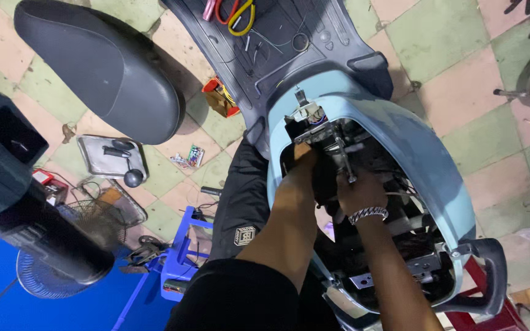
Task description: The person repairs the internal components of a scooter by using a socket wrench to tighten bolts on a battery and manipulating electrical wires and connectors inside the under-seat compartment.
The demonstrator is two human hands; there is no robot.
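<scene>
A light blue scooter body [412, 153] stands with its seat off, so the dark inner compartment [375, 159] is exposed. My left hand [305, 160] reaches deep into the opening near a metal bracket with coloured wires [309, 116]; its fingers are hidden inside. My right hand [357, 190], wearing a silver chain bracelet [368, 214], is closed around a thin metal tool shaft [343, 160] that points up into the compartment.
The removed black seat [102, 67] lies on the tiled floor at left. A metal tray with tools [96, 160], a wire fan guard [96, 217], a blue stool [188, 242] and an orange box [221, 98] stand nearby. Coloured cables [235, 13] rest on the scooter's footboard.
</scene>
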